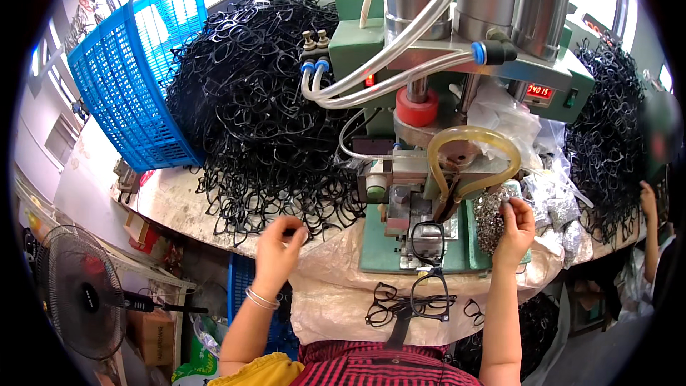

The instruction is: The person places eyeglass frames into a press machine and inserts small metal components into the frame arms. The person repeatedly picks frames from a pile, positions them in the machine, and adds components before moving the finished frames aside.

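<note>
Cluttered tabletop (pixel 171 204): my left hand (pixel 280 239) pinches a black frame from the pile (pixel 264 121); my right hand (pixel 516 225) grips small metal bits (pixel 493 214); a frame (pixel 427 243) on the press (pixel 429 171) lies long axis near-far.

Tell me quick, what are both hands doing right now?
Left hand: curled shut on a black eyeglass frame at the edge of the frame pile.
Right hand: fingers pinched at the small silvery parts; what it holds cannot be told.

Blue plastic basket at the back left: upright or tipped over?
Tipped. The blue plastic lattice basket lies on its side on the worktable, leaning against the heap of black eyeglass frames.
</note>
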Demonstrator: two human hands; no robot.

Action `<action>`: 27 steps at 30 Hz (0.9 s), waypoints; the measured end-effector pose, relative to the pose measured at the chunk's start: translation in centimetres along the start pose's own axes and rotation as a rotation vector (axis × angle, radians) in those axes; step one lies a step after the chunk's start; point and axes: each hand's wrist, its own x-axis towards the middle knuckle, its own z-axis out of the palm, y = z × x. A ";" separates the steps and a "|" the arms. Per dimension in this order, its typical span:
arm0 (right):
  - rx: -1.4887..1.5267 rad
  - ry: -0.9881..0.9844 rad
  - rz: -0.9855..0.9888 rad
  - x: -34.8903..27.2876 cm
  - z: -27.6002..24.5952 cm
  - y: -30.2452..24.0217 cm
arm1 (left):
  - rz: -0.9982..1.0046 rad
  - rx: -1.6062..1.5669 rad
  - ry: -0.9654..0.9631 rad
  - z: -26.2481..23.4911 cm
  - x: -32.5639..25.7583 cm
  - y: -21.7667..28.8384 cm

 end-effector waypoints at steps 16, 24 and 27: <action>-0.384 0.000 -0.003 -3.2 -6.2 -5.3 | 0.089 -0.039 0.080 -0.3 4.8 -7.8; -0.453 -0.382 -0.508 -1.7 5.6 -8.8 | -0.285 -0.746 -0.008 6.5 4.4 0.0; -0.343 -0.352 -0.312 -4.6 7.2 -8.2 | -0.217 -0.921 0.134 8.5 2.1 -0.2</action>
